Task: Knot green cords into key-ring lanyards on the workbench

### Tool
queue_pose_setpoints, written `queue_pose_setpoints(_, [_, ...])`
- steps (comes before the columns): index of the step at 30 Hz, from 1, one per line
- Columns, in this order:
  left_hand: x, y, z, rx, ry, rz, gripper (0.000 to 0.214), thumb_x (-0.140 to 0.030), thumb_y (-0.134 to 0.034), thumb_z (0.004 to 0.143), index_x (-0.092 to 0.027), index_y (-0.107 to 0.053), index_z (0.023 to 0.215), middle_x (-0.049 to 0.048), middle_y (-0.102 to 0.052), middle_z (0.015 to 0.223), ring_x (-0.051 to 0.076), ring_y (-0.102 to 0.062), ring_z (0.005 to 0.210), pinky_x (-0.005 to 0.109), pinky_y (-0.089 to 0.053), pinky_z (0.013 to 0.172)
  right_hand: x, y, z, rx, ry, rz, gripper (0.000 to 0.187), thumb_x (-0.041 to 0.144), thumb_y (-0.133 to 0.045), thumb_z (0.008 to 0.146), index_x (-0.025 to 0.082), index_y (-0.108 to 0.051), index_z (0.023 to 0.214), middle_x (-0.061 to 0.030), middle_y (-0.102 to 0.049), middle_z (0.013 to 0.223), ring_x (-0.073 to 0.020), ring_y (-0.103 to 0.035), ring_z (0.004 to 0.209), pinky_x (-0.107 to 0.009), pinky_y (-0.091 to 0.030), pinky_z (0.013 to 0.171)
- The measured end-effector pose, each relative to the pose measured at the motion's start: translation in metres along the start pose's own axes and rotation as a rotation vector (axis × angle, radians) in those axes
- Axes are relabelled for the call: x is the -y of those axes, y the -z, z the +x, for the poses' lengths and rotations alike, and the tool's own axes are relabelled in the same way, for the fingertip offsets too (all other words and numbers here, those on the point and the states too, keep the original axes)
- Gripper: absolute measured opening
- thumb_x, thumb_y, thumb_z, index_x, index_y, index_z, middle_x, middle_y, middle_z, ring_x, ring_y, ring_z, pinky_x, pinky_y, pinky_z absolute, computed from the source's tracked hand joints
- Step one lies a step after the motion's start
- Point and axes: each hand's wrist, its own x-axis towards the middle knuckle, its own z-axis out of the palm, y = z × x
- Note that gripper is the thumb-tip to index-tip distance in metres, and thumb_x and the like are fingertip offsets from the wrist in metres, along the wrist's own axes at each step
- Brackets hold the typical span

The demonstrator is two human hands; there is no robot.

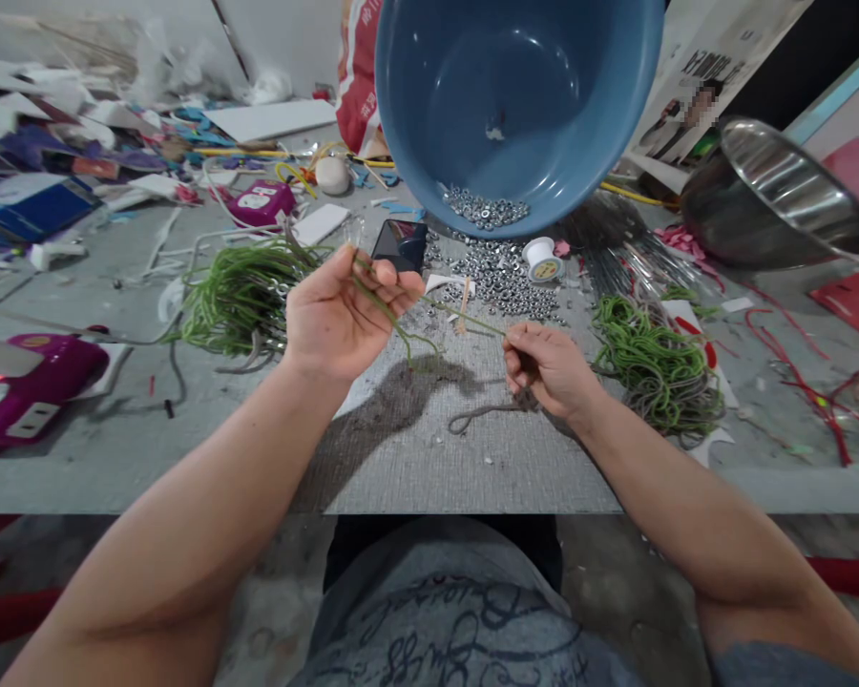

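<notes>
A thin green cord (465, 316) runs between my two hands above the table. My left hand (350, 310), palm turned up, pinches it between thumb and fingers, and a loose green end hangs below. My right hand (548, 367) is closed around the other part of the cord, fingers curled in. From under the right hand a grey cord loop (472, 417) lies on the table. Beside my left hand is a bundle of green and grey cords (236, 296). Another green and grey bundle (651, 363) lies right of my right hand.
A blue basin (515, 86) leans tilted at the back, with small metal rings (483, 208) inside and more spilled in front. A white thread spool (542, 260), a dark phone (399, 245) and purple devices (39, 386) lie around. A steel bowl (765, 210) stands right.
</notes>
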Motion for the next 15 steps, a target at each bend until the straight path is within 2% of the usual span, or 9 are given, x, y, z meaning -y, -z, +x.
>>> queue_pose_setpoints(4, [-0.003,-0.002,-0.002,0.008,0.018,-0.003,0.051,-0.020,-0.019,0.095,-0.017,-0.050,0.055,-0.0022,-0.046,0.048,0.008,-0.054,0.052,0.028,-0.051,0.066,-0.002,0.000,0.000,0.053,0.005,-0.114,0.024,0.039,-0.064,0.070,0.018,-0.053,0.065,0.0058,-0.052,0.048,-0.0051,-0.040,0.035,-0.021,-0.040,0.039])
queue_pose_setpoints(6, [-0.005,-0.003,-0.002,-0.019,0.065,0.037,0.045,-0.021,-0.024,0.094,-0.018,-0.047,0.055,-0.0034,-0.040,0.046,0.007,-0.045,0.045,0.022,-0.047,0.054,0.001,0.001,-0.001,0.056,0.042,-0.228,0.024,0.041,-0.061,0.073,0.019,-0.055,0.070,0.0033,-0.057,0.057,-0.0060,-0.044,0.040,-0.022,-0.040,0.042])
queue_pose_setpoints(9, [-0.006,-0.001,-0.001,-0.035,0.104,0.173,0.036,-0.019,-0.032,0.091,-0.019,-0.043,0.056,-0.0042,-0.039,0.046,0.005,-0.028,0.035,0.019,-0.026,0.035,0.016,0.009,-0.004,-0.020,0.227,-0.504,0.020,0.040,-0.058,0.077,0.020,-0.058,0.083,-0.0002,-0.062,0.073,-0.0089,-0.050,0.054,-0.025,-0.042,0.054])
queue_pose_setpoints(11, [-0.004,0.000,0.000,-0.009,0.097,0.272,0.031,-0.019,-0.038,0.088,-0.019,-0.042,0.057,-0.0044,-0.042,0.047,0.004,-0.021,0.032,0.020,-0.016,0.033,0.030,0.018,-0.007,-0.008,0.345,-0.773,0.018,0.037,-0.057,0.079,0.021,-0.060,0.087,-0.0020,-0.062,0.081,-0.0123,-0.052,0.066,-0.028,-0.041,0.062])
queue_pose_setpoints(15, [0.001,0.003,-0.002,0.046,0.138,0.417,0.022,-0.022,-0.050,0.081,-0.018,-0.043,0.060,-0.0021,-0.053,0.053,0.002,-0.022,0.031,0.020,-0.012,0.035,0.047,0.035,-0.014,0.346,0.293,-1.272,0.015,0.033,-0.060,0.075,0.020,-0.062,0.084,-0.0059,-0.060,0.092,-0.0210,-0.053,0.088,-0.032,-0.038,0.072])
